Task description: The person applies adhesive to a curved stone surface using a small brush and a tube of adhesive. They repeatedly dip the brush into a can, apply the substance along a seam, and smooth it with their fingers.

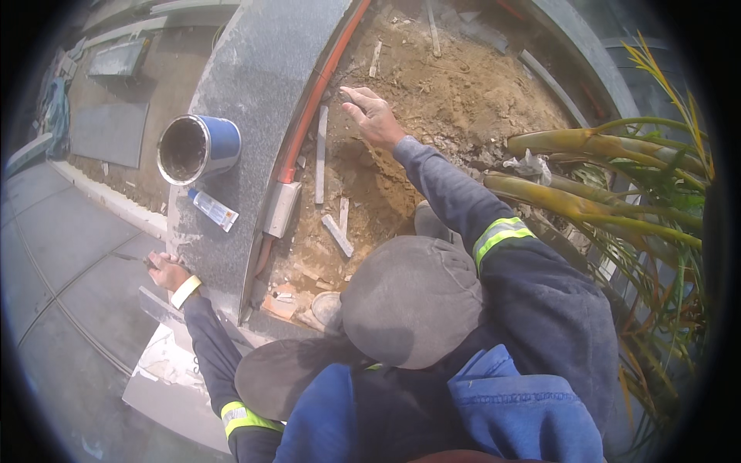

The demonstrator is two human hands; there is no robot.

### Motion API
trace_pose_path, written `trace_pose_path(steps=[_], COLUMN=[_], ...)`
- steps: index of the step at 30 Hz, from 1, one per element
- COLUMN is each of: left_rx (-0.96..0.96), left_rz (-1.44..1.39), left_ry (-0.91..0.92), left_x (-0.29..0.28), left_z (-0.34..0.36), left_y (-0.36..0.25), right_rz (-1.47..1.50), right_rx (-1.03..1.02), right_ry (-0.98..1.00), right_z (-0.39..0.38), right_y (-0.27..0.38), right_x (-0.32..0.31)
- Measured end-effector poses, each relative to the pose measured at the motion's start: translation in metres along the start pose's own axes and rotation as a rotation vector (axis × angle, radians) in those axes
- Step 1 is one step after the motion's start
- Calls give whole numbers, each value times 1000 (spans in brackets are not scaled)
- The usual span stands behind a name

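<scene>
My right hand [375, 119] is stretched out over the dirt bed, just right of an orange pipe [315, 104]. Its thumb and fingers come together around a small dark bit too small to name. Down at the left, beside the outer edge of the grey stone ledge [258, 58], my left hand [167, 272] is closed. A thin dark thing pokes out from its fingers, but I cannot make out its kind. On the ledge stands a blue and white can [221, 144], open at the top and dark inside. A white and blue tube [214, 210] lies beside it.
Stone strips [321, 154] lie on the dirt, near a grey box [282, 210] against the ledge. Thick palm stems [594, 144] crowd in from the right. A white-smeared slab [166, 363] sits at lower left, by paving [46, 255]. A flat grey panel [109, 133] lies farther off.
</scene>
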State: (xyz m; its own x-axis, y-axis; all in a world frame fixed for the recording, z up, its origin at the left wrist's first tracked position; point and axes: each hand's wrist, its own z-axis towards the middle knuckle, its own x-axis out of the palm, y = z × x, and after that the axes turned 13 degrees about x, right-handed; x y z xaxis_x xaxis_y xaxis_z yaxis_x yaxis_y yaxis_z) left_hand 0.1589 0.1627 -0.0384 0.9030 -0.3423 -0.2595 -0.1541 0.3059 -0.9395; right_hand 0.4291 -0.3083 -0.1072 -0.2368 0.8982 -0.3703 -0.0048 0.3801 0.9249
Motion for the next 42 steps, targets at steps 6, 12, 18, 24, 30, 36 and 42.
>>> trace_pose_path(steps=[6,12,18,24,30,36,42], left_rx=[-18,4,-38,-43,-48,-48,-62], left_rz=[-26,21,-48,-23,-20,-53,-44], left_ry=[-4,2,-10,0,-17,-25,-20], left_x=[2,-4,5,-1,0,-2,1], left_z=[-4,1,-2,-1,-1,1,-2], left_y=[-11,-1,-8,-6,-6,-3,-10], right_rz=[206,458,259,111,-1,128,357], right_rx=[183,316,194,57,92,121,309], right_ry=[-29,-187,-257,-323,-192,-177,-204], right_z=[25,113,138,99,50,53,88], right_y=[14,17,-6,-2,-2,1,29], right_x=[-43,-54,-41,0,5,-27,-19])
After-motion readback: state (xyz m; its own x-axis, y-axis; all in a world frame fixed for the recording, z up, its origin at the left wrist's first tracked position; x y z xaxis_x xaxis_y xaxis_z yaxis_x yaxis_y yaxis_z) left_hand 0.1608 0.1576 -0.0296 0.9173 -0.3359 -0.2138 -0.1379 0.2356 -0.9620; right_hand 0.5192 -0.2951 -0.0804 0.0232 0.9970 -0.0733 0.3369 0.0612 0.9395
